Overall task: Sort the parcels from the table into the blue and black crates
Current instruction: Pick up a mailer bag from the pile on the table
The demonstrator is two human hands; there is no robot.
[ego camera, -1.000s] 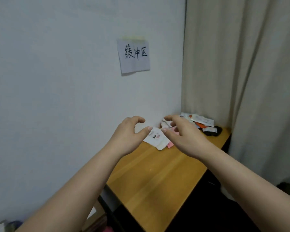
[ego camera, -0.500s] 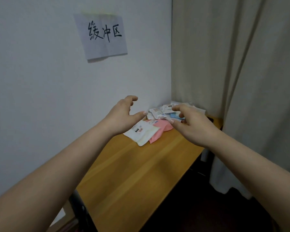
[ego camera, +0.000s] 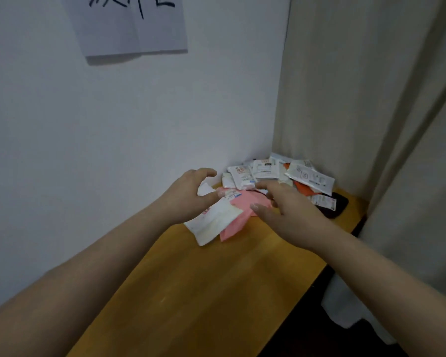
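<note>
Two hands reach over the parcel pile at the far corner of the table, against the wall and beside the curtain.

1. Left hand: fingers spread wide, thumb tip at the label end of the white parcel. Contact cannot be confirmed; nothing is gripped.
2. Right hand: fingers open and curved, above the pink parcel, which lies partly under the white parcel. Nothing is held.
3. Remaining parcels lie heaped behind, overlapping.

Handling, judged from appearance: the parcels are thin, soft mailers, probably light, with slick film surfaces. Pinch one by a free edge or corner, thumb on top, and lift it clear so that neighbours do not drag along.

No crate is in view.
</note>
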